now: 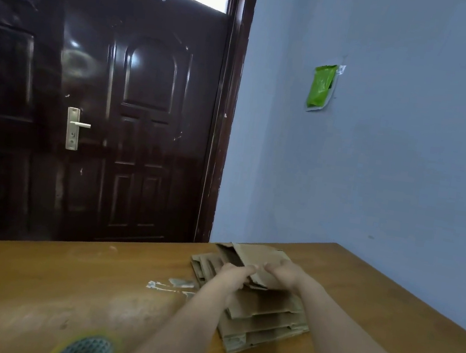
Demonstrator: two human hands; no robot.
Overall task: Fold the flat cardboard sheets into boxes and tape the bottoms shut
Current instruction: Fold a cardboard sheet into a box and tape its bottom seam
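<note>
Our left hand [237,274] pinches the near edge of the top cardboard sheet [256,259], fingers curled over it, and our right hand [284,270] grips the same sheet just beside it, thumb side toward the left. The frame is soft here, so we cannot say for certain how far the right fingers wrap underneath. Between the two grips the sheet tilts up off the stack of flat sheets [263,315], its far edge raised toward the wall, its near edge at our fingertips. Its long axis seems to run left to right across us, so both hands sit on one long side, about equally near. We judge that opening it into a tube calls for pulling the two grips apart along that axis.

The stack lies directly under and toward us from the hands, on the wooden table [31,282], fanned in several layers. A tape roll [87,349] sits at the near left edge of the table, well apart from the stack and closer to our left arm. Torn tape scraps [171,286] lie just left of the stack. No box stands finished.
</note>
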